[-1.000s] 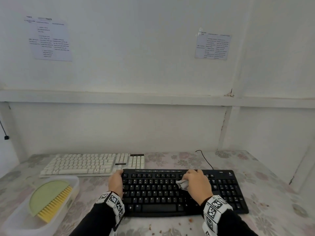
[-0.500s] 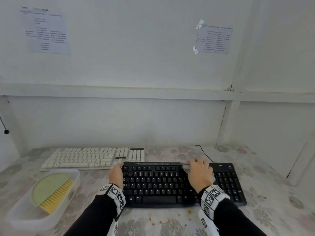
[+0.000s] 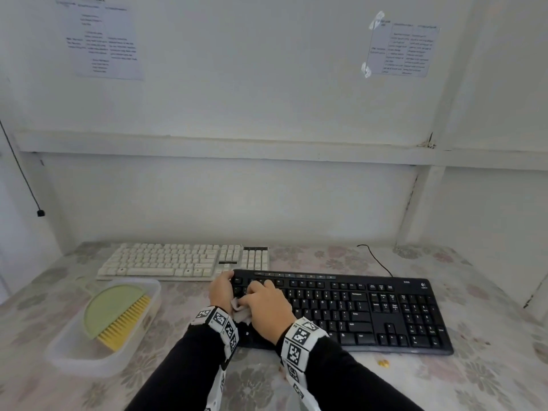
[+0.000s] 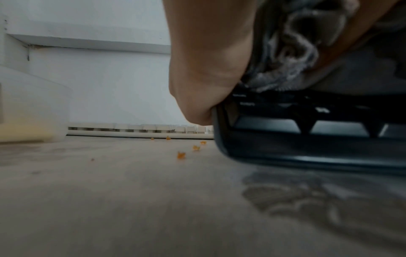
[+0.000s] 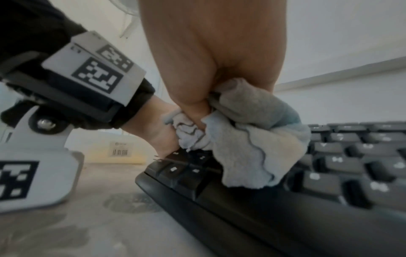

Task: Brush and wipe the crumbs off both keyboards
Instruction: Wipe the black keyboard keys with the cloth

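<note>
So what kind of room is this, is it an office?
Probably a plain work booth, not a proper office: two keyboards, white keyboard and black keyboard, lie on a flowery tablecloth, with printed sheets taped to bare white walls.

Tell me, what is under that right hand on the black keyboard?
A crumpled grey cloth, gripped by the right hand, rests on the black keyboard. The keys beneath it are covered.

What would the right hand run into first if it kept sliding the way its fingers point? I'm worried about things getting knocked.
Probably the white keyboard, right behind the black keyboard that the right hand wipes with the cloth; depth is hard to judge.
</note>
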The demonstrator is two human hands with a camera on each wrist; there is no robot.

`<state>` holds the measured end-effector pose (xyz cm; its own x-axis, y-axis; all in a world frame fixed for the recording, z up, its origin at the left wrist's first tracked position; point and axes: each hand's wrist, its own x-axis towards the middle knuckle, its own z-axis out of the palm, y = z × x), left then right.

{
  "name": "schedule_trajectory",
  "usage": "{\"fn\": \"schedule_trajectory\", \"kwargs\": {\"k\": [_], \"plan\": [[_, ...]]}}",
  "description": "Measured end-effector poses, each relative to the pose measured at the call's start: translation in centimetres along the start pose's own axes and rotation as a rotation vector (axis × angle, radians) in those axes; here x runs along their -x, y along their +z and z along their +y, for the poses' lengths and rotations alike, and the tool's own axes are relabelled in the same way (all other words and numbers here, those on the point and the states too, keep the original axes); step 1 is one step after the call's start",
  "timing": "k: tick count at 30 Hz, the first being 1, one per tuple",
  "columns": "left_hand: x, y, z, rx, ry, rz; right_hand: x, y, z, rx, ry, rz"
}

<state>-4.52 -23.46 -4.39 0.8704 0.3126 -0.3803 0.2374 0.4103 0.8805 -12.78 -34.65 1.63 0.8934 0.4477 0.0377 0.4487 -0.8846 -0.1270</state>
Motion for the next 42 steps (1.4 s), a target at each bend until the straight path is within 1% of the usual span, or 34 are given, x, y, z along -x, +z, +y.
{"fn": "schedule_trajectory", "kwargs": {"k": [5,10,15,21,27,31,34,36,39,42], "plan": [[0.1,0.2,-0.1,-0.03,0.033,0.008,0.6,-0.2,1.3,0.036,0.079,0.007],[0.7,0.1,0.2,-0.066,0.018,0.007,2.1,-0.8,3.8,-0.028,0.166,0.028],[-0.3,0.0,-0.4,-0.052,0.019,0.0,4.7,-1.8,7.1,-0.074,0.284,0.075],[0.2,0.1,0.0,-0.078,0.02,0.005,7.4,-2.5,11.6,-0.079,0.489,0.101],[0.2,0.1,0.0,-0.079,0.011,0.016,9.6,-2.8,15.9,-0.108,0.786,0.163],[1.0,0.2,0.4,-0.082,0.013,0.009,10.0,-3.1,16.6,-0.024,0.861,0.166],[1.2,0.2,0.5,-0.07,0.009,0.0,9.6,-3.1,15.7,0.033,0.865,0.159],[0.9,0.1,0.4,-0.066,0.012,-0.004,9.2,-3.3,15.0,0.024,0.796,0.189],[0.2,0.0,0.0,-0.056,0.005,-0.009,7.8,-3.7,12.9,-0.084,0.57,0.27],[-1.1,-0.2,-0.6,-0.041,0.004,-0.016,5.5,-3.3,9.6,-0.258,0.312,0.3]]}}
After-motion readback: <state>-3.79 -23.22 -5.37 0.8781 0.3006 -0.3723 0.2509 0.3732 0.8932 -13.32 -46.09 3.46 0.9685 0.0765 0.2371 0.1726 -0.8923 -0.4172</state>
